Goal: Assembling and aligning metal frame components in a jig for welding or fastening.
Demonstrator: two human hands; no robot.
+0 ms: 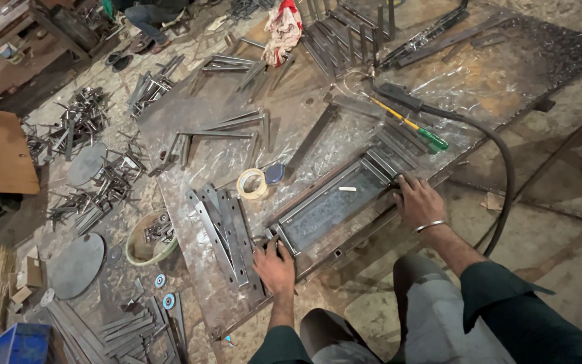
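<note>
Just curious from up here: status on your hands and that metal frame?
Left hand, right hand pressing opposite ends of steel frame. Nothing gripped. Tape roll nearby, clear.

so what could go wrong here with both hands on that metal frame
1. The left hand and right hand are bare and press opposite ends of the rectangular metal frame; cut edges could nick the fingers.
2. The stack of flat metal strips lies right beside the left hand, so a shift of the frame might pinch fingers against it.
3. The black cable curves close to the right arm and could snag if the arm moves.
</note>
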